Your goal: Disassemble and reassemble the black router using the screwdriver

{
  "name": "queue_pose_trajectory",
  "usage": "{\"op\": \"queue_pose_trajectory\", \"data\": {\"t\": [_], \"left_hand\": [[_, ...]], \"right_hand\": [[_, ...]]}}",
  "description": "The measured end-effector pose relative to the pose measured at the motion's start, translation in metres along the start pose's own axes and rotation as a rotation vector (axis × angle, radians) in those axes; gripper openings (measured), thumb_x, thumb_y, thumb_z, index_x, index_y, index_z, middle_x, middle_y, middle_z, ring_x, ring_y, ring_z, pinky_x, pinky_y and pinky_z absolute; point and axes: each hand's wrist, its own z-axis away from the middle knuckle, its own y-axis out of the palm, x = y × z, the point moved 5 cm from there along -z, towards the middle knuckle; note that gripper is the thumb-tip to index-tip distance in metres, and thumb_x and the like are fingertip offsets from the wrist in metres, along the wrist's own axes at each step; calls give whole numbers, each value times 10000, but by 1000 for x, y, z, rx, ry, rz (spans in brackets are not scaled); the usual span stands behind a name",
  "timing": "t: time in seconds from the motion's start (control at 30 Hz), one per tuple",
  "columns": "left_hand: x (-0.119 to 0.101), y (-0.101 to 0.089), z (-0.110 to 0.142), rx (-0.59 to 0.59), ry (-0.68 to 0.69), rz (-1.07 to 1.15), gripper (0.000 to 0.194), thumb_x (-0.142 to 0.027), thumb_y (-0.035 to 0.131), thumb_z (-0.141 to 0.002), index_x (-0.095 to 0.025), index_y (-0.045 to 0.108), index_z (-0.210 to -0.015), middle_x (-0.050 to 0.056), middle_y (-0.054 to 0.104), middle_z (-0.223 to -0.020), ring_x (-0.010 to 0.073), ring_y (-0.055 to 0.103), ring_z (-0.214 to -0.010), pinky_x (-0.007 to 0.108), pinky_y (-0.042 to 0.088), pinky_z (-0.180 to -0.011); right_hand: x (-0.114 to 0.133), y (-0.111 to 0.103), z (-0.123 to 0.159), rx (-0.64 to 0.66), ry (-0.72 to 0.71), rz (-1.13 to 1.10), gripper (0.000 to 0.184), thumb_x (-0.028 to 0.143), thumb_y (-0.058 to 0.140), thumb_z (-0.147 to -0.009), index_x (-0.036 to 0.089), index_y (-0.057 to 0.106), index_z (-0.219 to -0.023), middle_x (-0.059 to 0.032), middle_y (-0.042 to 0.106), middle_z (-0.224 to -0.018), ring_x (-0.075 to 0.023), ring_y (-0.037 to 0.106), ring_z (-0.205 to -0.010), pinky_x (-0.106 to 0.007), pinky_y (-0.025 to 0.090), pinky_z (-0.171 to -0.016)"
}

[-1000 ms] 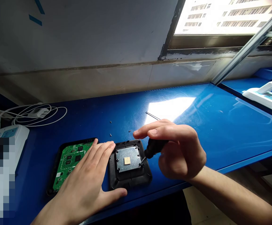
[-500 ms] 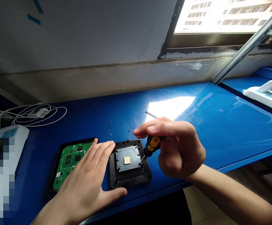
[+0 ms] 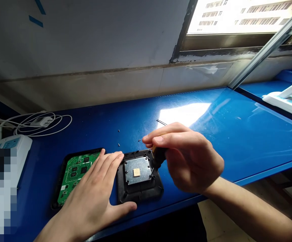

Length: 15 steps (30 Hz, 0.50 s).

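My right hand (image 3: 188, 156) is closed around a screwdriver (image 3: 158, 158) with a black and yellow handle. The screwdriver's tip meets the right edge of a metal plate (image 3: 143, 164) that lies in a black plastic cover (image 3: 140, 195). A small cream-coloured square pad (image 3: 136, 172) sits on the plate. Spread out, my left hand (image 3: 95, 188) rests at the cover's left side, its thumb along the near edge. Beneath and left of that hand is a green circuit board (image 3: 71, 173) in a black housing (image 3: 61, 168), partly hidden by the hand.
Several small screws (image 3: 119, 145) lie on the blue table (image 3: 105, 117) behind the cover. Thin dark rods (image 3: 161, 122) lie beyond my right hand. A white cable (image 3: 65, 116) is coiled at the back left, near a white power strip (image 3: 25, 148). Another power strip (image 3: 287, 102) stands far right.
My right hand has turned slightly around the screwdriver, and its handle has rotated, showing less yellow. The left hand and the cover have stayed in place.
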Motion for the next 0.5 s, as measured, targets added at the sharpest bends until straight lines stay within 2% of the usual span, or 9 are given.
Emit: {"op": "queue_pose_trajectory", "data": {"t": [0.1,0.17,0.27,0.37,0.43,0.5], "left_hand": [[0,0,0,-3,-4,20,1057,-784,712,-791,-254,305,-1610,95,509,-1623,473,313,-1562,620,548,-1111],[0,0,0,-7,-6,22,1053,-778,716,-793,-248,315,-1610,101,519,-1614,471,319,-1560,610,543,-1117],[0,1,-1,-5,-5,17,1054,-788,699,-802,-238,314,-1615,108,517,-1614,467,318,-1562,602,542,-1117],[-1,1,-1,0,7,2,1063,-816,674,-800,-235,312,-1613,105,501,-1629,465,319,-1562,613,549,-1109],[-1,0,-1,-4,13,-19,1067,-834,653,-804,-230,304,-1611,111,501,-1629,473,332,-1554,626,563,-1090],[-1,0,0,-10,20,-35,1067,-843,638,-808,-227,294,-1609,119,507,-1623,482,347,-1544,634,578,-1071]], "right_hand": [[-2,1,3,6,-22,-85,254,74,455,-1010,99,680,-1126,-135,782,-954,-185,784,-904,-294,676,-752],[-4,2,5,4,-22,-103,145,195,594,-1015,114,684,-1094,-134,736,-1005,-185,766,-902,-295,671,-737],[-8,2,7,-12,41,-88,230,360,776,-922,176,692,-1031,-83,610,-1040,-164,711,-828,-301,641,-630],[-9,1,5,-29,76,-45,180,230,816,-883,194,692,-1008,-47,604,-969,-143,684,-781,-281,615,-601],[-8,1,5,-13,78,-52,149,90,719,-913,163,686,-1039,-76,675,-970,-153,709,-810,-283,626,-637],[-7,2,5,2,63,-99,207,42,563,-958,119,675,-1115,-119,732,-992,-180,736,-861,-316,640,-682]]}}
